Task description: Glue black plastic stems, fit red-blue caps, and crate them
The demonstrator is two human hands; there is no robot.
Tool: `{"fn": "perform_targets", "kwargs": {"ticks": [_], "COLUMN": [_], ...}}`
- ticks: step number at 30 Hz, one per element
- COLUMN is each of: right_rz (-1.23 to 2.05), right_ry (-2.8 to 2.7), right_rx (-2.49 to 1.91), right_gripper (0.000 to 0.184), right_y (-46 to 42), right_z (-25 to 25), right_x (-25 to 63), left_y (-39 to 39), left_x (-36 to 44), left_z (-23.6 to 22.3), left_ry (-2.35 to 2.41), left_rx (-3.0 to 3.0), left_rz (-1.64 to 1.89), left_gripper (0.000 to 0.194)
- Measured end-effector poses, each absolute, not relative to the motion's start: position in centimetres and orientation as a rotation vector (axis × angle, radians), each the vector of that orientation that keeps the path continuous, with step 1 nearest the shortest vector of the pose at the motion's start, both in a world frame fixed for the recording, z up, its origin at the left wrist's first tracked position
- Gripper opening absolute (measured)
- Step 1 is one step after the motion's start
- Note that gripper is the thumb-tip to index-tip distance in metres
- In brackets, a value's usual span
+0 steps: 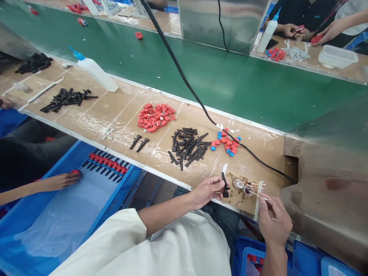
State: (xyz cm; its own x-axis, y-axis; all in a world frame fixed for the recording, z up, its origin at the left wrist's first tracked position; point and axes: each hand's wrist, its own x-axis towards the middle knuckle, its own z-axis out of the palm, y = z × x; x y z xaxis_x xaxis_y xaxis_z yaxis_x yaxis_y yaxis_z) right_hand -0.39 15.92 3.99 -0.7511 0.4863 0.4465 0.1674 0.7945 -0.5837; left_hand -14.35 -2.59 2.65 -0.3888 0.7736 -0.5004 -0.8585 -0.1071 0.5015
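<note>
Near the bench's front edge, my left hand [208, 191] grips a black toy gun-shaped piece [225, 186] between thumb and fingers. To the right, my right hand [274, 218] pinches a cotton swab [258, 195], whose far end reaches into a small open jar [247, 190] with dark contents. A clear round lid or cup [238, 184] sits beside the jar, and several more swabs [255, 185] lie behind it. Beyond my left hand is a pile of black gun-shaped pieces [189, 145]. Red and blue parts [227, 142] lie to the right of that pile.
Red parts [155, 117] are heaped mid-bench; a white bottle with blue nozzle [97, 74] stands farther left. A black cable [184, 73] crosses overhead down to the bench. Behind runs a green conveyor belt [201, 76]. A co-worker's hand [67, 180] works over a blue bin [106, 203].
</note>
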Motion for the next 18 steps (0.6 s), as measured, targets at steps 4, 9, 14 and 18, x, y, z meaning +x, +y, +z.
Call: {"fn": "perform_targets", "kwargs": {"ticks": [4,9,14,18], "right_rz": [0.685,0.771,1.077,1.334], "right_ry": [-2.395,-2.307,-2.07,-1.808], "right_rx": [-0.446,-0.623,-1.074,-1.277], "right_gripper": [0.013,0.02,0.047,0.051], "right_y": [15.8,15.4,14.9,14.7], "right_z": [4.2,3.0,0.8,0.4], "right_x": [-0.3,-0.1,0.1,-0.3], "left_y": [-2.3,-2.0,-1.6,-1.4], "left_x": [-14.1,-13.9,-13.6,-13.5], "left_z": [2.6,2.7,3.0,3.3], "left_ry": [0.904,0.906,0.905,0.896], "left_rx": [-0.123,-0.116,-0.122,-0.128], "left_rz": [1.755,1.744,1.742,1.727], "left_gripper": [0.055,0.053,0.052,0.052]}}
